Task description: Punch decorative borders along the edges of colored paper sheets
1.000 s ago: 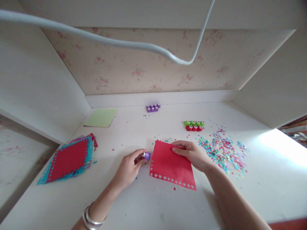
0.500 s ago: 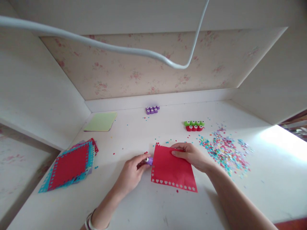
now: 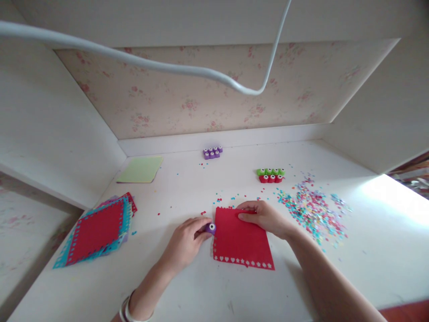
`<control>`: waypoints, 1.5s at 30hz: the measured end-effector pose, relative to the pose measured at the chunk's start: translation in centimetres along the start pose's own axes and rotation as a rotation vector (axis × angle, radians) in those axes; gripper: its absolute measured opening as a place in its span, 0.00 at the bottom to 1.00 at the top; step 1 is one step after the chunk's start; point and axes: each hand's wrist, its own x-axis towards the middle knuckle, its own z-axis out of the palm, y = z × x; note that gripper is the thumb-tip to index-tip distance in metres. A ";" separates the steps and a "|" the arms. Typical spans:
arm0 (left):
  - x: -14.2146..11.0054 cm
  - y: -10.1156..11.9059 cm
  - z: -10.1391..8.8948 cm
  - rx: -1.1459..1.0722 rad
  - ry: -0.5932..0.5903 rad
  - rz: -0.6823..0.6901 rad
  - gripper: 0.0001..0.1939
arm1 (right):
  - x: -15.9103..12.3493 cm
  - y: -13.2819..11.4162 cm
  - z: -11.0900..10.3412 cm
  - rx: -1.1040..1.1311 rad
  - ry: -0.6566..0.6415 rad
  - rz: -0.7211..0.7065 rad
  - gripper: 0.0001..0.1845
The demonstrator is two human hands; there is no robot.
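My left hand [image 3: 188, 239] is closed on a small purple craft punch [image 3: 210, 228], its white top turned up. The punch sits at the left edge of a red sheet of paper [image 3: 241, 237]. Star, heart and flower shapes are cut along the sheet's bottom edge and the lower part of its left edge. With thumb and fingers, my right hand [image 3: 261, 218] grips the sheet near its upper right corner. Small red and blue paper bits lie just beyond the sheet's top edge.
Purple punches [image 3: 212, 153] stand by the back wall, green and red punches [image 3: 271, 175] nearer on the right. A confetti heap [image 3: 315, 208] spreads at right. Punched red and blue sheets [image 3: 97, 230] are stacked left, below pale green paper [image 3: 140, 170]. A white cable [image 3: 161, 66] hangs across above.
The purple punch has turned so its white top faces up, and it has moved slightly down and right against the paper. The red sheet now lies flatter, its lower left corner shifted slightly.
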 end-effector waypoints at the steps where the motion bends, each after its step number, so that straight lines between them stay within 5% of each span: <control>1: 0.0 0.1 0.0 0.016 -0.008 0.014 0.15 | 0.0 0.1 0.0 -0.001 -0.005 -0.001 0.17; 6: 0.2 0.5 -0.2 0.035 -0.034 0.013 0.14 | 0.4 0.6 0.4 -0.220 0.055 -0.092 0.13; 11: 0.3 0.9 -0.7 -0.096 -0.104 -0.012 0.15 | 0.5 0.5 0.4 -0.630 0.320 -0.512 0.11; 14: 0.3 1.0 -1.1 -0.121 -0.145 -0.038 0.15 | 0.3 0.4 0.5 -0.724 0.275 -0.676 0.12; 20: 0.3 0.9 -1.2 -0.051 -0.127 -0.040 0.13 | 0.3 0.8 1.4 -0.823 0.048 -0.679 0.18; 36: 0.2 1.1 -1.2 -0.064 -0.148 -0.052 0.14 | 0.5 0.9 1.6 -0.841 0.056 -0.683 0.18; 45: 0.8 2.1 -2.1 -0.132 -0.109 -0.189 0.14 | 0.3 1.0 1.6 -0.842 0.048 -0.672 0.18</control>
